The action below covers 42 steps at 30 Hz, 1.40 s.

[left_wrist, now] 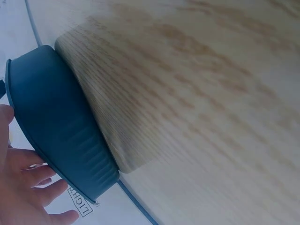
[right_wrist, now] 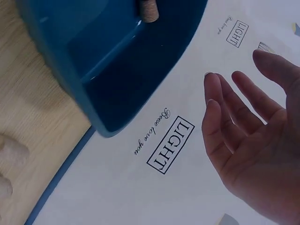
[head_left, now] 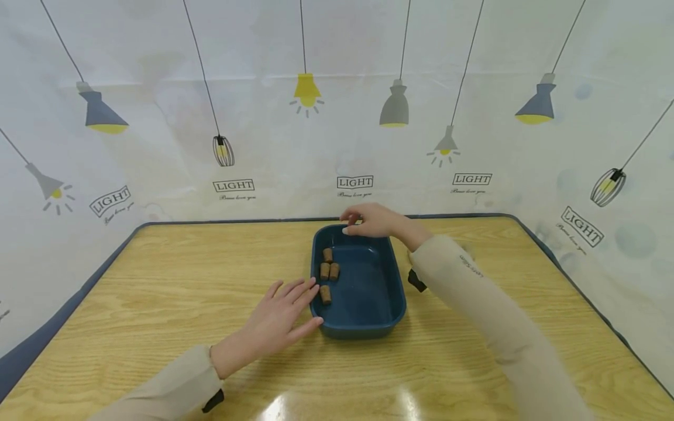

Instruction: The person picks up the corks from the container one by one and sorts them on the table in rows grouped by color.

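Observation:
A dark blue rectangular tray (head_left: 363,286) (left_wrist: 61,112) (right_wrist: 112,51) stands on the wooden table. Several brown corks (head_left: 326,294) (right_wrist: 149,11) lie inside along its left side. My left hand (head_left: 268,327) (left_wrist: 21,187) rests against the tray's left rim, fingers spread, thumb near the front left corner. Over the tray's far end is my right hand (head_left: 374,220) (right_wrist: 262,136), its fingers loosely bent with nothing between them.
Blurred light brown pieces (right_wrist: 13,151) lie on the table outside the tray; in the head view the right forearm largely covers that area. Behind the table's far edge hangs a white cloth (head_left: 274,199) printed with lamps.

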Tool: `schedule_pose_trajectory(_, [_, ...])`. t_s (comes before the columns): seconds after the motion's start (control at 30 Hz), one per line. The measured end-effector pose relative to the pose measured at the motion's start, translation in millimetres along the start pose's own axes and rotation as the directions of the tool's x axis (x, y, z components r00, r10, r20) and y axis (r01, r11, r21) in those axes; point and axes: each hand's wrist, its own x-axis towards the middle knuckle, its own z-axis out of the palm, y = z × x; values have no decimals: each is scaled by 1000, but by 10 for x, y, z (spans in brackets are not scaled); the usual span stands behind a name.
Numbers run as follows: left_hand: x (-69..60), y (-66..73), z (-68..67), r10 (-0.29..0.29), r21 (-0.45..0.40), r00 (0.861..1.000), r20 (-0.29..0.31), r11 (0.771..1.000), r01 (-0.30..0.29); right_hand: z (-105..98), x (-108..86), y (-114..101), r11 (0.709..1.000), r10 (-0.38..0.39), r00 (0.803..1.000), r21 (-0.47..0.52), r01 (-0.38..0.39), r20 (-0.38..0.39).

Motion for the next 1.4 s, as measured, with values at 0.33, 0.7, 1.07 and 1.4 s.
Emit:
schedule_pose_trajectory(0.33, [-1, 3, -6, -2, -12, 1000, -1, 1000, 2, 91, 170, -85, 983, 132, 991, 131, -129, -14])
schedule_pose_trajectory(0.7, [2, 5, -16, -4, -10, 1000, 6, 1000, 4, 345, 270, -77, 914, 304, 953, 280, -293, 2])
schedule_pose_trajectory(1.07, [-3, -3, 4, 12, -6, 1000, -24, 1000, -12, 565, 298, 17, 865, 340, 932, 345, -364, 129])
schedule_pose_trajectory(1.4, [-9, -2, -6, 10, -14, 1000, -20, 1000, -11, 699, 271, 57, 852, 358, 911, 328, -409, 207])
